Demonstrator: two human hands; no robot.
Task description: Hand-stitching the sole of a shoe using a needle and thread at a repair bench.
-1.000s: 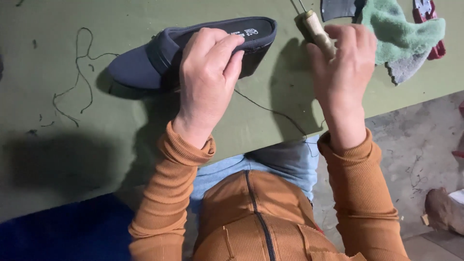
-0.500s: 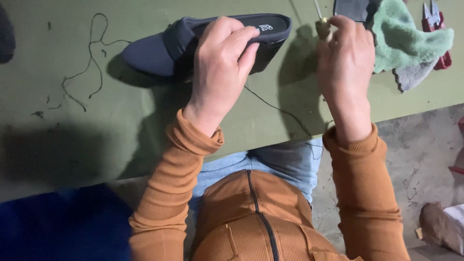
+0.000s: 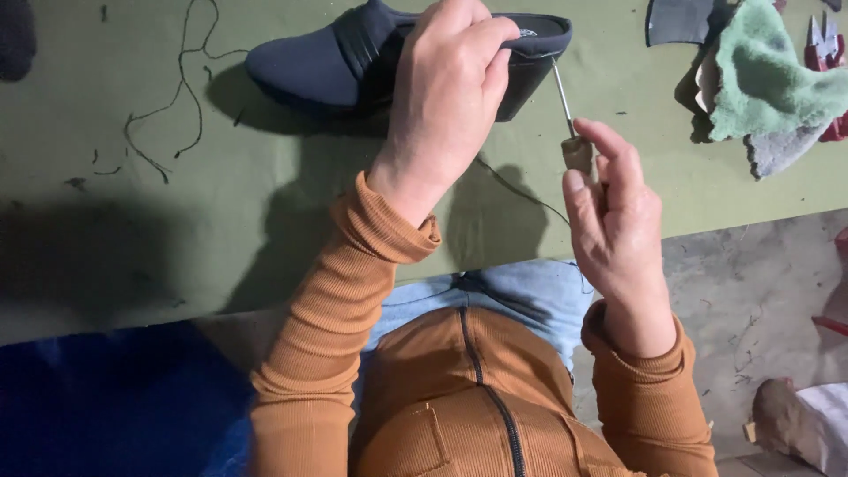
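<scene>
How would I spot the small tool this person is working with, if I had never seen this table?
Start at the green table and find the dark slip-on shoe that the left hand grips near the far edge. By the shoe's heel, the right hand holds an awl. Its thin metal shaft and stubby wooden handle set it apart from the loose threads nearby.

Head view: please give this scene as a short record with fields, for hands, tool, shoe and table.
Left hand: the left hand grips the dark shoe from above, at its heel end.
Right hand: the right hand holds an awl by its wooden handle.
Tool: the metal tip touches the heel edge of the shoe.
Thread: a dark thread runs from under the shoe toward the right hand.
Table: green table, with loose thread scraps at left and a green fleece piece at right.
</scene>
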